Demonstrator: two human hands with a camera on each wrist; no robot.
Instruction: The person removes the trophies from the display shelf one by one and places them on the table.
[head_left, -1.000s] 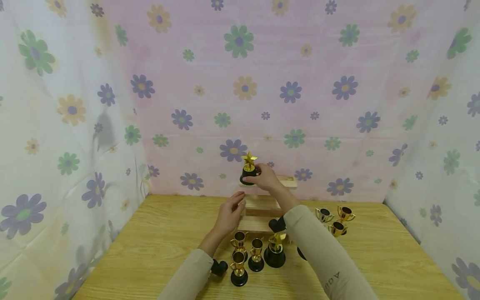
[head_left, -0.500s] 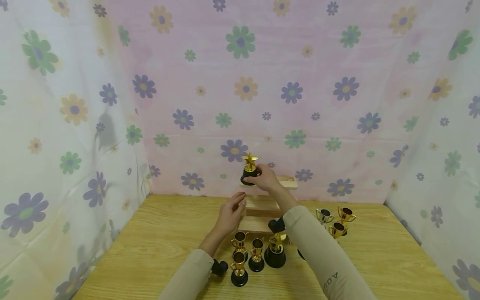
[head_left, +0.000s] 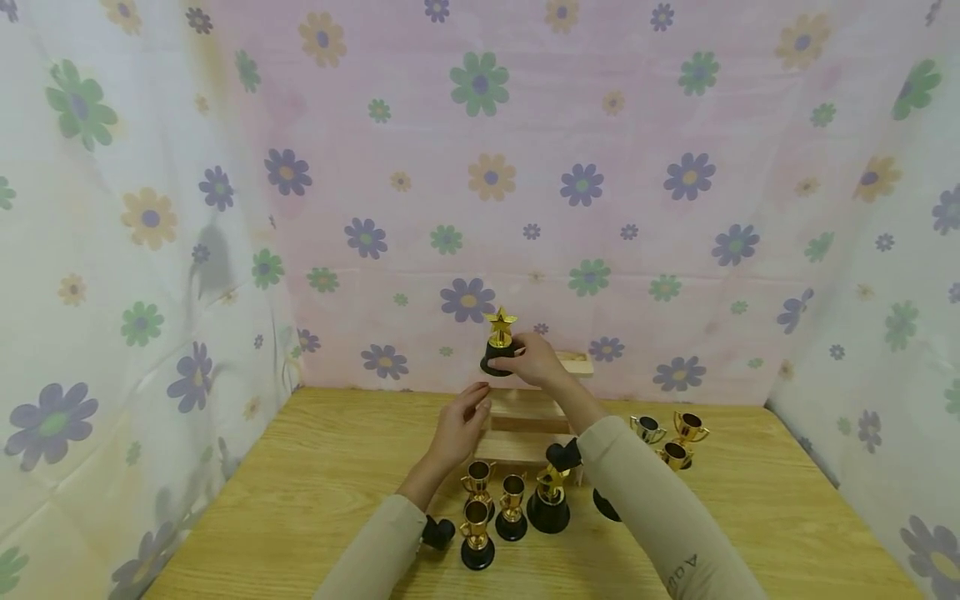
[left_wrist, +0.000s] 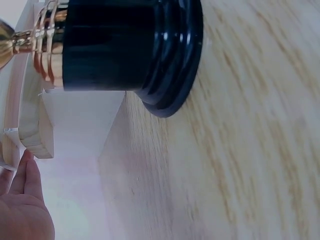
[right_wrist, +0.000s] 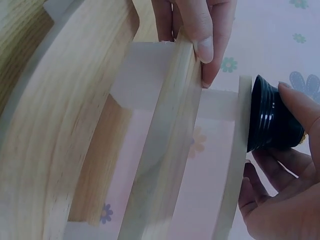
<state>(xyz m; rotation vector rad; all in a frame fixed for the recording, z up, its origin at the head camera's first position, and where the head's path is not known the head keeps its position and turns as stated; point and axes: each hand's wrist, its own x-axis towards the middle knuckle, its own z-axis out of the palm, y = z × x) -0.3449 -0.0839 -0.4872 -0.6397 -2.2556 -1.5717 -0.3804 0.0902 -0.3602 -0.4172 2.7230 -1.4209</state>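
Note:
My right hand (head_left: 538,360) holds a small trophy with a gold star (head_left: 500,322) by its black base, upright at the left part of the wooden stepped stand's (head_left: 513,450) top tier. In the right wrist view, the black base (right_wrist: 270,117) sits right at the top step's surface, with the thumb on one side and fingers on the other. Lower down, the left hand (head_left: 459,425) rests its fairly straight fingers against the left end of the middle step. The left wrist view shows those fingertips (left_wrist: 31,162) at the step's end.
Gold cup trophies (head_left: 512,500) and a larger star trophy (head_left: 551,504) stand before the stand. To the right are a silver cup (head_left: 648,429) and gold cups (head_left: 690,427), partly behind the right sleeve. A flowered cloth (head_left: 480,208) hangs behind the wooden table (head_left: 300,500).
The star trophy has come down slightly in the right hand, and the right forearm has shifted a little to the right. The left hand stays where it was.

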